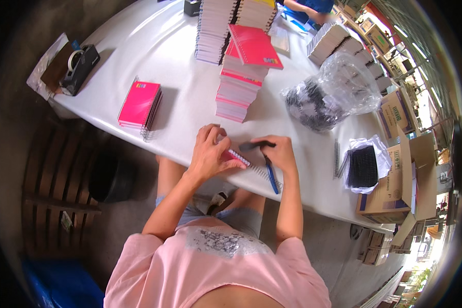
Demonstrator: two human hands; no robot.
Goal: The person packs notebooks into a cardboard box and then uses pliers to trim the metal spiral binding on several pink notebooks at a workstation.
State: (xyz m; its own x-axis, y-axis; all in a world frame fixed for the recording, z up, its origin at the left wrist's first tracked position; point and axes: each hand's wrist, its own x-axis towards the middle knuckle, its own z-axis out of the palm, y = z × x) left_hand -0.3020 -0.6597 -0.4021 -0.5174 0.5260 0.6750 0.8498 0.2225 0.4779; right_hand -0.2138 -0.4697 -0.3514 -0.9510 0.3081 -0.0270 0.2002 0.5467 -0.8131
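Note:
At the table's near edge, my left hand (209, 154) is closed round a small pink notebook (226, 155), most of it hidden under the fingers. A wire coil (261, 173) runs out past the notebook's bound edge toward the lower right. Just right of it, my right hand (278, 154) grips a dark, slim tool (250, 146), slightly blurred, whose end points at the notebook. A blue handle (272, 177) slants down below the right fingers beside the coil; whether it belongs to the same tool I cannot tell.
A pink notebook pile (140, 102) lies left, near a tape dispenser (80, 69). Ahead rises a tall notebook stack (238, 87). To the right are a clear bag of black coils (318, 102), more black coils (362, 167) on paper, and a cardboard box (390, 190). Another person's arm (305, 9) shows beyond.

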